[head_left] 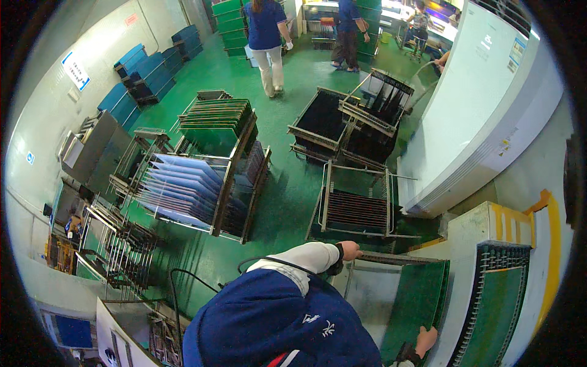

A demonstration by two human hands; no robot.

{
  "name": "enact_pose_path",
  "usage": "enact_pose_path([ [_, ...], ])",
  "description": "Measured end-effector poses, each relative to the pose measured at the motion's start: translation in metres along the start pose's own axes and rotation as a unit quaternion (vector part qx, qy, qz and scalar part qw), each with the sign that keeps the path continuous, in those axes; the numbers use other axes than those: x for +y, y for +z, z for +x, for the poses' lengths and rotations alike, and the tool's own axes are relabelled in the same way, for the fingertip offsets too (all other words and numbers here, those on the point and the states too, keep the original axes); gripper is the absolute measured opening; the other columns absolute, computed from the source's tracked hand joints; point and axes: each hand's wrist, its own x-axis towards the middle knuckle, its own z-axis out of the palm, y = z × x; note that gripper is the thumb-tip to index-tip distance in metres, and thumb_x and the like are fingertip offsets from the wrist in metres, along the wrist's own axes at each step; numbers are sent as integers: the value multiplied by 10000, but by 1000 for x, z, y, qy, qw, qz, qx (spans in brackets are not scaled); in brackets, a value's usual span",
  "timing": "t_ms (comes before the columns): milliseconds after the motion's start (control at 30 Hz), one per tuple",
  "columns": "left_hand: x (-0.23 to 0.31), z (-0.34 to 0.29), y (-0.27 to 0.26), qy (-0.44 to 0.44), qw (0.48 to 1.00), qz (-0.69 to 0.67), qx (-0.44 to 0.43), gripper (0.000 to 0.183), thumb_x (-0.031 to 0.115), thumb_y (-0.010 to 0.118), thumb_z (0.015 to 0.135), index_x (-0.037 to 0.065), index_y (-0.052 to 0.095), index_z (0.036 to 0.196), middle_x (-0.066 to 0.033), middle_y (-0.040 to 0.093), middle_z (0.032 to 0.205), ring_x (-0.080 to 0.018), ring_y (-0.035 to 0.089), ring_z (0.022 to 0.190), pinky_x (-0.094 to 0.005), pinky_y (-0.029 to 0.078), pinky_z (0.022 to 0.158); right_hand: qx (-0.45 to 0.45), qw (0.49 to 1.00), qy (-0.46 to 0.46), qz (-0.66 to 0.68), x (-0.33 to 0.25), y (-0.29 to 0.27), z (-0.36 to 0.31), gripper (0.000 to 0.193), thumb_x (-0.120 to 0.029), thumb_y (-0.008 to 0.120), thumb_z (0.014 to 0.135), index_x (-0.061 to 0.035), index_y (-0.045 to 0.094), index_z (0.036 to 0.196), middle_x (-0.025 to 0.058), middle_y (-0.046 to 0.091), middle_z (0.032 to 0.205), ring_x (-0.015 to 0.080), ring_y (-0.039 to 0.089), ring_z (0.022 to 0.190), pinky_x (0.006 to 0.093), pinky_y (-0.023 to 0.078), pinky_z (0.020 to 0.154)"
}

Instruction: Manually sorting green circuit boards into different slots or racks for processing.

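At the lower right, a metal-framed rack (391, 259) holds green flat panels (422, 293) beside a pale grey sheet (372, 295). My left hand (350, 250) is closed at the rack's far left corner, its fingertips against the frame. At the near edge of the green panels is my right hand (424, 340), its fingers curled around that edge. My forearms wear dark wristbands, and my blue-clad body fills the lower middle.
A roller conveyor machine (501, 306) carrying a green panel stands at right, below a tall white cabinet (474, 104). Racks (358, 205) of dark panels stand ahead; another rack (226, 183) holds pale sheets. A black cable (174, 306) arcs at left. Two people walk farther off.
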Motion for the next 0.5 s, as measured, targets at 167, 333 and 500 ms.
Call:
enact_pose_path([
  [167, -7, 9, 11, -6, 999, -18, 27, 466, 395, 386, 889, -17, 568, 1007, -200, 586, 992, -353, 532, 965, -437, 413, 823, -36, 999, 20, 7, 1, -5, 3, 475, -258, 682, 702, 64, 541, 1021, 231, 566, 964, 366, 546, 902, 419, 436, 766],
  [333, -6, 11, 13, 11, 999, 27, 43, 479, 404, 381, 884, -24, 572, 987, -208, 593, 958, -355, 546, 935, -432, 419, 811, -8, 999, 39, 1, -19, -18, -14, 440, -250, 672, 708, 43, 548, 1012, 215, 569, 982, 362, 544, 914, 426, 438, 764],
  [500, -4, 7, 7, 12, 999, 12, 28, 464, 385, 373, 882, -23, 573, 973, -198, 600, 919, -349, 558, 903, -444, 441, 750, 32, 999, 40, 15, -24, -19, -19, 349, -207, 686, 687, 34, 554, 902, 205, 577, 971, 350, 548, 911, 425, 441, 739],
])
